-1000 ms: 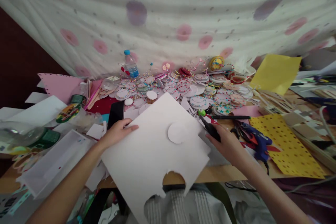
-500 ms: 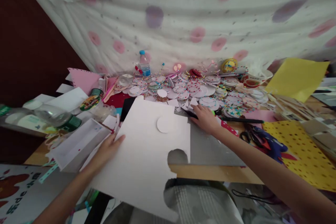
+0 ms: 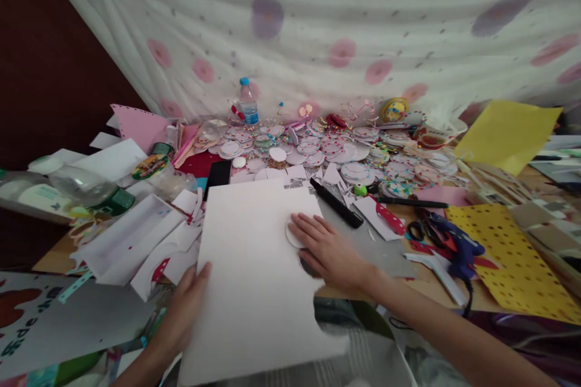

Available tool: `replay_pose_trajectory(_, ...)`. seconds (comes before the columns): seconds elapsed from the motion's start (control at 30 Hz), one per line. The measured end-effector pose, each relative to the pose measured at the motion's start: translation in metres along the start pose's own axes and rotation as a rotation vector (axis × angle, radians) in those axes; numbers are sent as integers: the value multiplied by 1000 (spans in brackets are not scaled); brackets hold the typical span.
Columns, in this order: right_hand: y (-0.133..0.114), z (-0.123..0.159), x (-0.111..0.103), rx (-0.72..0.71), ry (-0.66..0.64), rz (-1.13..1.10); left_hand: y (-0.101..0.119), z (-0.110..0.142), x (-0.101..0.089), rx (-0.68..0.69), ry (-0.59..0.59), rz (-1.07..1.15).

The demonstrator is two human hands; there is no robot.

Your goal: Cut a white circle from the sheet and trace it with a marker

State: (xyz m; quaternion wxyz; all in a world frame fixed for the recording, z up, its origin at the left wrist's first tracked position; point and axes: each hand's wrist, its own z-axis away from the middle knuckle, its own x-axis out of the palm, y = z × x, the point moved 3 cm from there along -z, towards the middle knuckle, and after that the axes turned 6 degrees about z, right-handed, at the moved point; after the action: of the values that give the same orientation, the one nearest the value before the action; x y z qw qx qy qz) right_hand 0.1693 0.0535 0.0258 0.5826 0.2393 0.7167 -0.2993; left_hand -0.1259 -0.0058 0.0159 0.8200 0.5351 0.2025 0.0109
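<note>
A large white sheet of card (image 3: 254,278) with rounded cut-outs along its right side lies over the front table edge. My left hand (image 3: 190,299) grips its left edge, thumb on top and the other fingers mostly hidden. A small white disc (image 3: 295,234) rests on the sheet. My right hand (image 3: 324,248) lies flat over the disc's right part, fingers extended and close together. Beyond that hand, a black pen-shaped tool (image 3: 336,204) sits on the grey mat (image 3: 385,254), apart from both hands.
Decorated round discs (image 3: 331,145) are heaped along the back. Left are a white open box (image 3: 127,236), plastic bottles (image 3: 86,187) and a black phone (image 3: 218,175). Scissors (image 3: 426,228), a blue glue gun (image 3: 463,245) and yellow dotted sheet (image 3: 517,260) lie right.
My right hand has left the black tool and come back toward me onto the disc. The white sheet has shifted right and toward me, with my left hand still on its edge.
</note>
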Motion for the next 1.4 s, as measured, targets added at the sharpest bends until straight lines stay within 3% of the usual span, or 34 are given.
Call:
replay_pose_trajectory(0.1, 7, 3, 2, 32, -20, -13, -3, 1, 3, -36, -25, 3)
replay_pose_trajectory(0.33, 20, 14, 18, 130, 6, -41, -23, 33, 41, -25, -38, -65)
replay_pose_trajectory(0.47, 26, 20, 27, 190, 33, -28, -18, 25, 46, 172, -114, -304)
replay_pose_trajectory(0.63, 36, 19, 17, 202, 57, -60, 10, 4, 26, 228, -251, -850)
replay_pose_trajectory(0.7, 49, 24, 4, 238, 159, -93, 26, -4, 14, 248, -195, -1036)
replay_pose_trajectory(0.8, 82, 43, -23, 444, 484, -129, 53, -14, 11, 378, -54, -1085)
replay_pose_trajectory(0.87, 102, 59, -40, 579, 643, -80, 72, -19, 30, 600, -54, -941)
replay_pose_trajectory(0.93, 115, 73, -54, 674, 679, -11, 87, -20, 66, 866, -158, -763)
replay_pose_trajectory(1.03, 121, 86, -70, 688, 645, 107, 93, -19, 132, 1146, -488, -765)
replay_pose_trajectory(1.13, 128, 99, -84, 669, 614, 222, 83, -22, 176, 1196, -712, -866)
replay_pose_trajectory(1.2, 139, 106, -89, 647, 529, 274, 74, -27, 186, 1182, -777, -906)
replay_pose_trajectory(1.27, 152, 109, -90, 595, 377, 314, 66, -32, 184, 1179, -810, -928)
replay_pose_trajectory(1.4, 172, 103, -73, 538, -86, 446, 62, -40, 171, 1205, -846, -939)
